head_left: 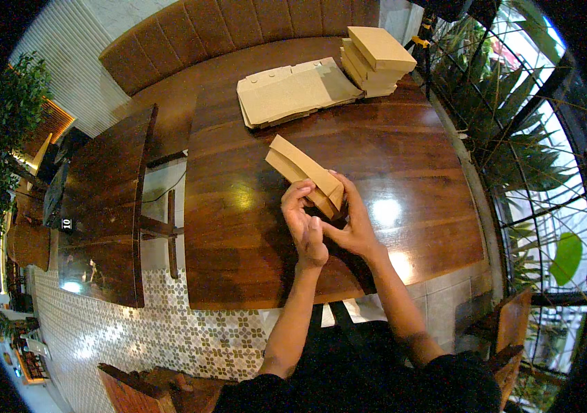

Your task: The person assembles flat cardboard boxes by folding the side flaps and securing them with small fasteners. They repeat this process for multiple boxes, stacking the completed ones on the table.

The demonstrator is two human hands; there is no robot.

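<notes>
Between my hands a narrow brown cardboard box (pixel 301 165), partly folded, is held tilted above the middle of the wooden table, its long end pointing away to the upper left. My right hand (pixel 356 224) grips the near end, with fingers along the box's right side and the thumb stretched toward my left hand. The fingers of my left hand (pixel 300 219) curl against the left side of the box, and its thumb points up, apart from the cardboard. Part of the near end is hidden by my fingers.
A stack of flat, unfolded cardboard blanks (pixel 292 89) lies at the table's far side. Beside it, several folded boxes (pixel 379 58) are piled up. A second wooden table (pixel 104 206) stands to the left, a brown padded bench (pixel 238 31) behind, and a wire-grid window with plants at right.
</notes>
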